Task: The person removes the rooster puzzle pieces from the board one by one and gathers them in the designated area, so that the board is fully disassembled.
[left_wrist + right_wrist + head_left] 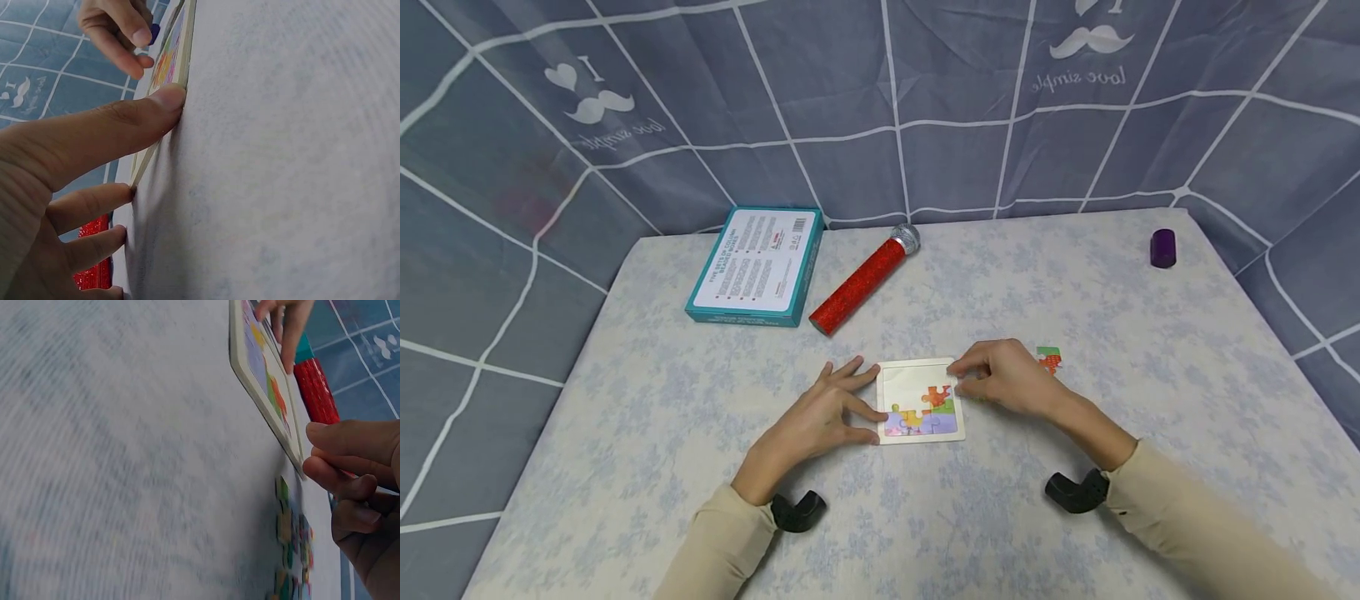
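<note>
A small square jigsaw tray (919,363) with a pale frame lies on the table, with joined colourful pieces (925,423) along its near side and up its right side. My left hand (820,417) rests at the tray's left edge, fingers spread; the thumb (165,100) presses against the frame. At the tray's far right corner is my right hand (1011,379), its thumb and forefinger slightly apart with nothing seen between them. The other fingers of that hand curl loosely. Several loose jigsaw pieces (284,528) lie beyond the corner, mostly hidden behind the right hand in the head view.
One loose piece (1049,358) shows just past the right hand. A red glittery microphone (861,283) lies behind the tray, beside a teal-edged box (752,258). A purple cylinder (1162,248) stands at the far right. Patterned curtains (850,100) surround the table.
</note>
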The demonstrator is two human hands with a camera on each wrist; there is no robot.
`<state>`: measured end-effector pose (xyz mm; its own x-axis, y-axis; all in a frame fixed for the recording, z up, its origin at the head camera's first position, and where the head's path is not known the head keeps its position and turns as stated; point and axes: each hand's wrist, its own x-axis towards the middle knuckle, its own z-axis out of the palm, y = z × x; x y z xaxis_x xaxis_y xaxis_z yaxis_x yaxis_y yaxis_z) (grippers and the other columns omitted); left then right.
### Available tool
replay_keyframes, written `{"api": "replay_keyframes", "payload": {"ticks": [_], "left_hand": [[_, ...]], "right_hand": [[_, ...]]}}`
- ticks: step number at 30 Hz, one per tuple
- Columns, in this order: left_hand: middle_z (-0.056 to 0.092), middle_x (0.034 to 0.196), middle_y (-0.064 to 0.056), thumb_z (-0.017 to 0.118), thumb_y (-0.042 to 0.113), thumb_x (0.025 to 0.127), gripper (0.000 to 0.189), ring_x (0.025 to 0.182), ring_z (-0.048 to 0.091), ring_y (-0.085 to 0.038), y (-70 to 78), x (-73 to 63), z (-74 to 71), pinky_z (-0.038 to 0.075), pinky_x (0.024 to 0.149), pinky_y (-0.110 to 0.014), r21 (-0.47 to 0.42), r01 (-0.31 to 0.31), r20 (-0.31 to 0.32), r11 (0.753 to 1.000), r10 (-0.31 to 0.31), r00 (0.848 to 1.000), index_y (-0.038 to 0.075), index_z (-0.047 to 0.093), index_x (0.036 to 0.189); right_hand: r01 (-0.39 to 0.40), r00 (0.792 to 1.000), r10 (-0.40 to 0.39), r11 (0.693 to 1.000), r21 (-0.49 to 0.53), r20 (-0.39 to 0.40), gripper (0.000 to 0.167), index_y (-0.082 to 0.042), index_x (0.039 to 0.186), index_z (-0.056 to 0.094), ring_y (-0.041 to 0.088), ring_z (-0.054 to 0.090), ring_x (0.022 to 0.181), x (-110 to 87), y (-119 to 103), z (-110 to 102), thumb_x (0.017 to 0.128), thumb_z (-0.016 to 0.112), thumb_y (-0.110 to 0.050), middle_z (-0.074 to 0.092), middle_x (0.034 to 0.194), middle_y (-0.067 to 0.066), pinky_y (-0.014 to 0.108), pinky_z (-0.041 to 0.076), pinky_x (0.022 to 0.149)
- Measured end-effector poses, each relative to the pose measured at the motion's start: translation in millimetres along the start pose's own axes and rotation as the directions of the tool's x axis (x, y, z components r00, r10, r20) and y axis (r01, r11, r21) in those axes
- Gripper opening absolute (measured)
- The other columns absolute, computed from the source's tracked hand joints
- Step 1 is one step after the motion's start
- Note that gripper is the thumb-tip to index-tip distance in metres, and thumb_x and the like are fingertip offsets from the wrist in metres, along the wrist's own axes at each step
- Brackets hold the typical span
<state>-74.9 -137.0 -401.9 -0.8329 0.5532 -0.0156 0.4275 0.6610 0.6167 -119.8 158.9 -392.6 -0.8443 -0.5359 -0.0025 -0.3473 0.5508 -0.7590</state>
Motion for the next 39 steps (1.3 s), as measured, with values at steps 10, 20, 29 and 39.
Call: {"api": "replay_keyframes", "payload": {"ticks": [10, 20, 29, 39], "left_hand": [[0.047, 0.147, -0.014, 0.089, 0.02, 0.071, 0.031, 0.146, 0.025, -0.035, -1.2, -0.2, 0.4, 0.008, 0.115, -0.064, 0.007, 0.004, -0.002, 1.0, -0.004, 1.0, 0.014, 0.08, 0.1], [0.048, 0.146, -0.014, 0.089, 0.02, 0.07, 0.031, 0.146, 0.026, -0.034, -1.3, 0.0, 1.1, 0.007, 0.115, -0.063, 0.013, 0.007, -0.008, 1.0, -0.007, 1.0, 0.014, 0.08, 0.099], [0.048, 0.146, -0.014, 0.09, 0.019, 0.07, 0.03, 0.145, 0.026, -0.035, 0.1, 0.1, 0.6, 0.007, 0.115, -0.063, 0.007, 0.016, -0.009, 1.0, -0.016, 1.0, 0.014, 0.081, 0.098], [0.047, 0.146, -0.014, 0.089, 0.019, 0.07, 0.031, 0.146, 0.025, -0.034, -1.2, -0.8, 1.9, 0.007, 0.116, -0.062, -0.004, 0.01, -0.009, 1.0, -0.01, 1.0, 0.013, 0.08, 0.099]], "right_hand": [[0.136, 0.986, -0.124, 0.985, -0.104, 0.113, 0.029, 0.0, 0.108, 0.075, 0.013, 0.053, 0.079, 10.9, -8, 13, 0.081, 0.08, -0.008, 0.067, 0.098, 0.0, 0.024, 0.045, 0.066], [0.07, 0.992, -0.059, 0.993, -0.097, 0.109, 0.018, -0.011, 0.096, 0.077, 0.012, 0.052, 0.074, 11.2, -11, 15, 0.079, 0.081, -0.01, 0.066, 0.091, -0.006, 0.026, 0.045, 0.065], [0.014, 0.998, -0.011, 0.999, -0.036, 0.059, 0.022, -0.016, 0.089, 0.071, 0.011, 0.049, 0.064, 10.0, -9, 17, 0.074, 0.085, -0.009, 0.064, 0.084, -0.007, 0.025, 0.043, 0.058], [-0.106, 0.99, 0.09, 0.984, 0.142, 0.113, 0.015, -0.012, 0.092, 0.071, 0.014, 0.064, 0.072, 6.2, -9, 14, 0.081, 0.077, -0.005, 0.071, 0.08, -0.006, 0.026, 0.047, 0.065]]}}
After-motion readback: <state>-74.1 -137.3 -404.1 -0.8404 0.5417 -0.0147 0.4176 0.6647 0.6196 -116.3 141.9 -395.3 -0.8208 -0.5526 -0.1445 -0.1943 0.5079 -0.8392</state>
